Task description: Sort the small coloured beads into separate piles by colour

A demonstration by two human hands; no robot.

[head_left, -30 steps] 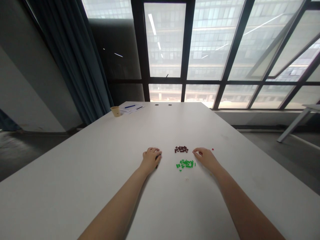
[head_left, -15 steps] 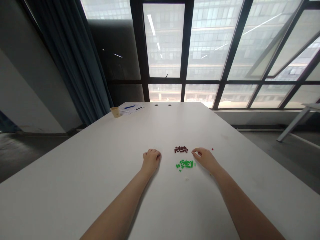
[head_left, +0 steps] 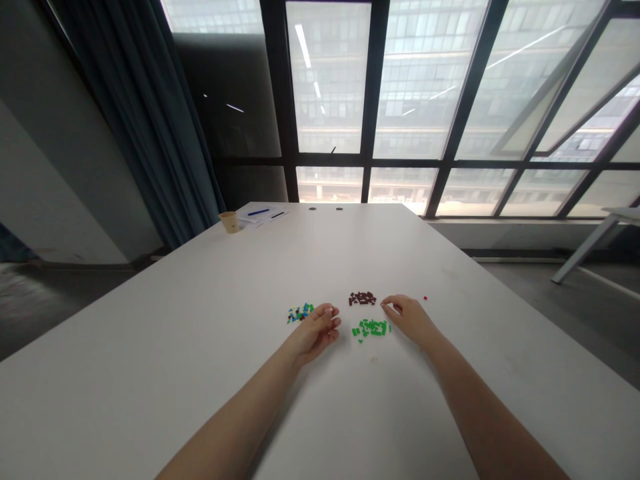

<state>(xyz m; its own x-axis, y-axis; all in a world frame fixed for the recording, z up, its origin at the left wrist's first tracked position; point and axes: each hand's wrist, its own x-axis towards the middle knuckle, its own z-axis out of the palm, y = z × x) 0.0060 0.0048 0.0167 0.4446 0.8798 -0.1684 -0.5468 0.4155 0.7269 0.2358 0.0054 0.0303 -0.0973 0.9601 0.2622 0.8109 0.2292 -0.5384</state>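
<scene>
My left hand (head_left: 316, 331) is turned partly palm up beside a small pile of mixed blue, green, yellow and brown pieces (head_left: 300, 313). Its fingers are curled and the thumb meets the index finger; anything between them is too small to make out. Over on the right, my right hand (head_left: 404, 312) rests on the table with thumb and forefinger pinched, and what they hold cannot be told. Between the hands lie dark brown pieces (head_left: 363, 299), with bright green pieces (head_left: 373, 328) nearer to me. A single red piece (head_left: 425, 298) sits beyond my right hand.
The white table (head_left: 340, 260) stretches toward the windows. A tan cup (head_left: 230, 222) stands at its far left edge, beside papers (head_left: 260, 214) with a blue pen (head_left: 259, 212). Two dark round fittings lie at the far end. A white stool (head_left: 595, 243) is off to the right.
My left hand has moved right and nearer to me and rolled palm up, uncovering the mixed pile. My right hand has barely shifted. The brown and green pieces look the same.
</scene>
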